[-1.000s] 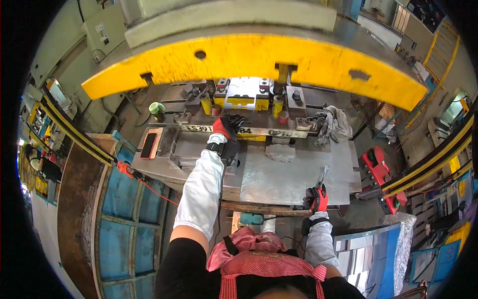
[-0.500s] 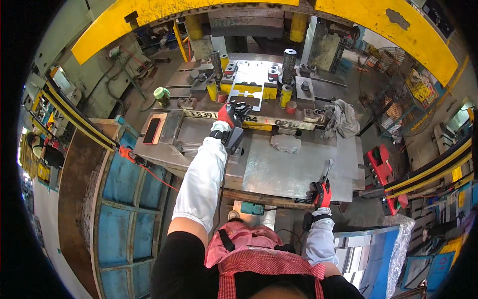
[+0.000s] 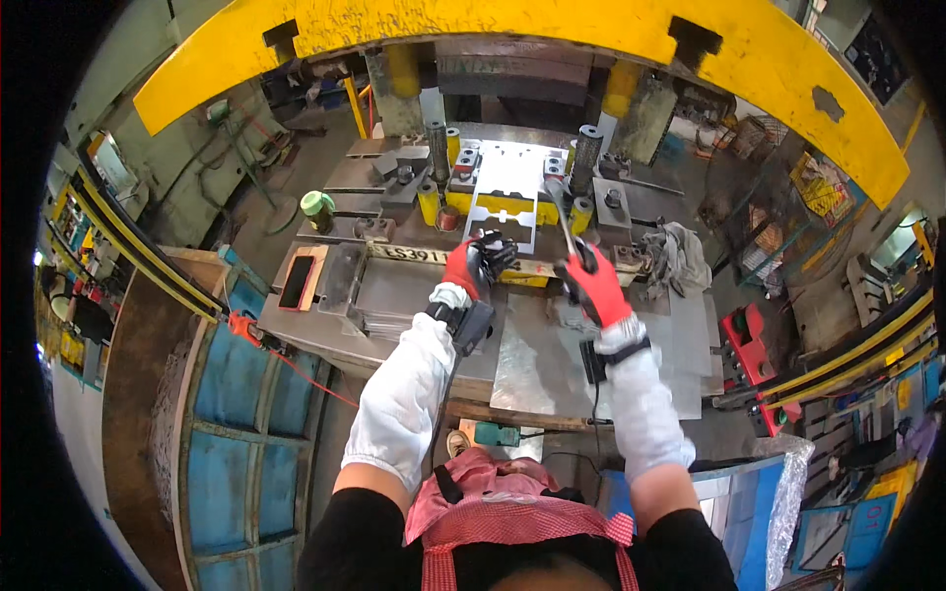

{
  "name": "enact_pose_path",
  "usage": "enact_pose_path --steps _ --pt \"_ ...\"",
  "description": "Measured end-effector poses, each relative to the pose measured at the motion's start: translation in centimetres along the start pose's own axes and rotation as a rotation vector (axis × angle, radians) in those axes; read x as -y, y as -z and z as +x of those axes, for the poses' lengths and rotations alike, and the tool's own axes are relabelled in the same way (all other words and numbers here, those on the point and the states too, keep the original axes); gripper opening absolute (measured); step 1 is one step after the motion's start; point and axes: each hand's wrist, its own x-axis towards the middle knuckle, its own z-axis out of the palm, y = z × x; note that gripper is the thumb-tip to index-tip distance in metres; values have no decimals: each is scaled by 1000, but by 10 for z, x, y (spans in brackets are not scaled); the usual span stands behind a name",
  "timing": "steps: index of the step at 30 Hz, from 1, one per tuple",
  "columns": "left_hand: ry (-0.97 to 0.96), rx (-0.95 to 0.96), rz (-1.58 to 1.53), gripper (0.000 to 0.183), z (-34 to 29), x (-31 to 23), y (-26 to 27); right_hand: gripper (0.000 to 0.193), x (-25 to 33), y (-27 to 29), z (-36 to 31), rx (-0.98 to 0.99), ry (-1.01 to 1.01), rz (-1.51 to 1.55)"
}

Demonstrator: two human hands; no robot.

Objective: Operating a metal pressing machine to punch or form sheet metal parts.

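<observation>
My left hand (image 3: pixel 478 263), in a red and black glove, is at the near end of a pale cut-out metal sheet (image 3: pixel 507 169) lying on the die. Its fingers are loosely bent with gaps between them; whether they touch the sheet is hard to tell. My right hand (image 3: pixel 595 281), gloved alike, is closed round a long grey metal hand tool (image 3: pixel 562 212) with a widened end. That tool points away from me, over the right side of the die, beside a yellow post (image 3: pixel 580 215). Its exact kind is unclear.
Stacked metal plates (image 3: pixel 399 295) and a phone (image 3: pixel 298 283) lie at left, near a green-topped bottle (image 3: pixel 317 209). A grey rag (image 3: pixel 680 251) is on the right. Yellow press beam (image 3: pixel 532 22) crosses above; a red control box (image 3: pixel 749 345) stands at right.
My right hand has swung up and forward with the tool, from the bench's near edge to the die. My left hand stays by the sheet's near end. The view has shifted slightly.
</observation>
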Motion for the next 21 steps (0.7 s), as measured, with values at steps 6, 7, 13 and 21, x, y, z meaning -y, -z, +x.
enact_pose_path --steps 6,7,13,21 --pt "78 156 -113 38 6 15 25 12 22 -22 126 256 -291 22" --pt "115 319 -142 38 3 17 20 12 -4 -12 133 309 88 -93" --pt "-989 300 1942 27 -134 -70 70 33 31 -37 16 130 -221 411" --pt "-272 -261 1796 19 -402 -156 169 50 -40 30 -167 -142 -439 296"
